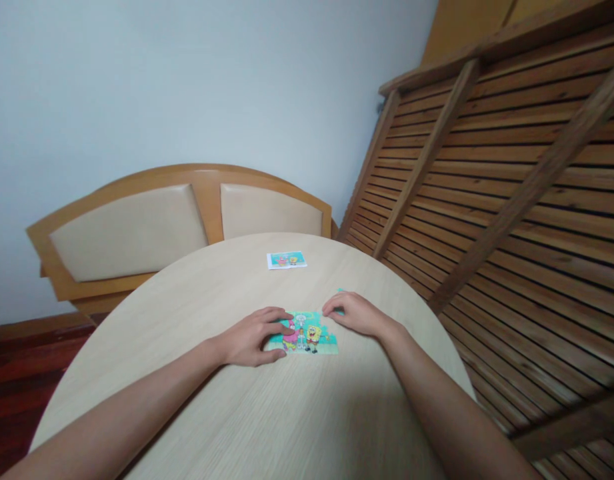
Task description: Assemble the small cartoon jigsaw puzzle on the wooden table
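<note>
A teal cartoon jigsaw puzzle (314, 338) lies flat on the round table, showing a pink, a pale and a yellow figure. Its upper right edge is uneven. My left hand (257, 335) rests over the left side with fingers spread, the fingertips touching the picture and covering part of it. At the upper right edge, my right hand (354, 312) has its thumb and fingers drawn together on a small teal puzzle piece (339, 311), mostly hidden by the fingers. Another teal bit (341, 290) shows just behind that hand.
Farther back on the round table (211, 287) lies a small card or booklet (287, 260) with a similar picture. Beyond the table stand a wooden headboard with cream panels (131, 233) and a pale wall. A slatted wooden frame (487, 200) leans along the right side.
</note>
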Motion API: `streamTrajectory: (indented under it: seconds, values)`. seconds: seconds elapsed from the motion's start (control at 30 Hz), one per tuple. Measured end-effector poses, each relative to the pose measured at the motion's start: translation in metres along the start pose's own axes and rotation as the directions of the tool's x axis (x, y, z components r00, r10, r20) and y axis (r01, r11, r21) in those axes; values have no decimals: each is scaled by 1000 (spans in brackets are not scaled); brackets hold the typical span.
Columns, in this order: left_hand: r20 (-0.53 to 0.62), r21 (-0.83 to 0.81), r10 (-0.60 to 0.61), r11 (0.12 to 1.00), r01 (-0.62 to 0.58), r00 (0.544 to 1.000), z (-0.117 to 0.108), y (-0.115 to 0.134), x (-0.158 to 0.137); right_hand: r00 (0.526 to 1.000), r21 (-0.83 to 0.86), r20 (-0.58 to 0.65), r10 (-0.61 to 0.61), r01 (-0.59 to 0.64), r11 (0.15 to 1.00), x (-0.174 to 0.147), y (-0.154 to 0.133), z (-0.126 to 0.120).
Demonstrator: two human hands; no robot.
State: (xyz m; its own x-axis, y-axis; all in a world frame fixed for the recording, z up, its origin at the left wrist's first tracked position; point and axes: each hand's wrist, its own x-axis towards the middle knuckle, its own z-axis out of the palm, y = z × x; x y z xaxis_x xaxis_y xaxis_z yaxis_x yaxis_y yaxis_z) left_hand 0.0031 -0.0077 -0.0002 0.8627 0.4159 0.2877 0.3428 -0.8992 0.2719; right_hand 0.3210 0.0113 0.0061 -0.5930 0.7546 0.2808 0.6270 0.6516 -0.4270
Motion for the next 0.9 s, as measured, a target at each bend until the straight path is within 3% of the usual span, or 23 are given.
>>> streamTrajectory:
  seconds: [0.43, 0.6, 0.9]
  values:
    - [6, -11, 4, 1000, -3, 1000, -2, 1, 1, 996, 106, -15, 86, -84, 991, 0, -3, -3]
    - [-3, -21, 14, 1000, -14, 1000, -2, 0, 0, 991, -22, -103, 90, -93, 995, -1, -4, -4]
    - [-1, -13, 15, 1000, -15, 1000, 0, -1, 0, 993, 9, -14, 119, -119, 993, -3, 4, 3]
